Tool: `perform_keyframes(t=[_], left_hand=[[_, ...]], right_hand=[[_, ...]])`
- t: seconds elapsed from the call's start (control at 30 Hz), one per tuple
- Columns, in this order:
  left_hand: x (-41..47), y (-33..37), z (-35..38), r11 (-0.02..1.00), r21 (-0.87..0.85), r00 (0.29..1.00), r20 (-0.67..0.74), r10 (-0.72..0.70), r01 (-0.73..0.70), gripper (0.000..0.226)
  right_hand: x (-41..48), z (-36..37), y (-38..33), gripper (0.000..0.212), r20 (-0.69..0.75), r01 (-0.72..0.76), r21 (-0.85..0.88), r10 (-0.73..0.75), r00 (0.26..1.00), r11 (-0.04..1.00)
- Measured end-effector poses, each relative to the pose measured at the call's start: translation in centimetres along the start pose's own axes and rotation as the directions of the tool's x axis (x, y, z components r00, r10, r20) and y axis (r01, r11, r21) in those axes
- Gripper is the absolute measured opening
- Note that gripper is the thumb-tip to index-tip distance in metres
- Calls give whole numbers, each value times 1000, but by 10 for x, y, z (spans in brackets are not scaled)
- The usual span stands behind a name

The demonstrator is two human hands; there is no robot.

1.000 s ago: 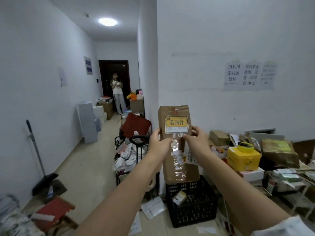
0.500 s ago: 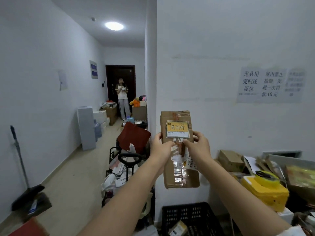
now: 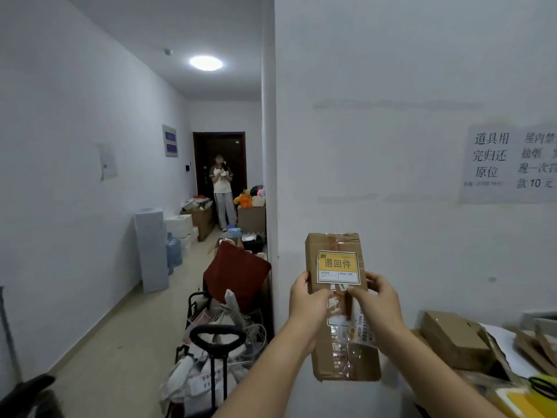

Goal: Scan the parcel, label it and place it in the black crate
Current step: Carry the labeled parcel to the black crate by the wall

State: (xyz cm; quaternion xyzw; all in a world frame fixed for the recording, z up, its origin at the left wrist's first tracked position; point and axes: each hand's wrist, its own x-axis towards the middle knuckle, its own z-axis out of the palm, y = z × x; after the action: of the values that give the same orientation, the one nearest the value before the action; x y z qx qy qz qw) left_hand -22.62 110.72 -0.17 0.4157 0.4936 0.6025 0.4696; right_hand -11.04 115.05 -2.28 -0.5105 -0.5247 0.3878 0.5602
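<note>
I hold a long brown cardboard parcel [image 3: 346,354] upright in front of the white wall. A yellow label [image 3: 338,266] with black characters is stuck on its upper half. My left hand [image 3: 308,303] grips the parcel's left edge and my right hand [image 3: 378,300] its right edge, with both thumbs pressing just under the label. Clear tape and an older white shipping label cover the parcel's lower half. The black crate is out of the frame.
A trolley [image 3: 215,351] piled with white parcels and a red bag [image 3: 235,274] stands left of my arms. Cardboard boxes [image 3: 453,337] and a yellow item [image 3: 524,401] lie at the right. A person [image 3: 222,191] stands at the far end of the corridor.
My view has tilted upward, so the black crate below has dropped out of the frame. Both hands still hold the parcel, thumbs pressing below the yellow label.
</note>
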Motion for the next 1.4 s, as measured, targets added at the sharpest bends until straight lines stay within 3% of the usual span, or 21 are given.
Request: perform_keyframes(t=[0.33, 0.67, 1.0, 1.27, 1.4], left_hand=[[162, -6, 0, 999, 42, 998, 52, -29, 27, 46], [261, -89, 19, 978, 129, 985, 29, -169, 164, 43], [295, -223, 23, 917, 206, 940, -84, -332, 342, 37], [282, -371, 3, 816, 198, 837, -197, -510, 543, 38], [265, -460, -11, 772, 341, 844, -214, -492, 536, 31]], right_hand=[[145, 45, 28, 36, -61, -51, -8, 51, 997, 999], [224, 45, 110, 34, -24, -185, -88, 184, 983, 979], [251, 46, 251, 30, 73, -376, -272, 408, 910, 886], [219, 60, 383, 46, 114, -472, -354, 538, 835, 807], [190, 65, 452, 49, 125, -512, -371, 588, 799, 774]])
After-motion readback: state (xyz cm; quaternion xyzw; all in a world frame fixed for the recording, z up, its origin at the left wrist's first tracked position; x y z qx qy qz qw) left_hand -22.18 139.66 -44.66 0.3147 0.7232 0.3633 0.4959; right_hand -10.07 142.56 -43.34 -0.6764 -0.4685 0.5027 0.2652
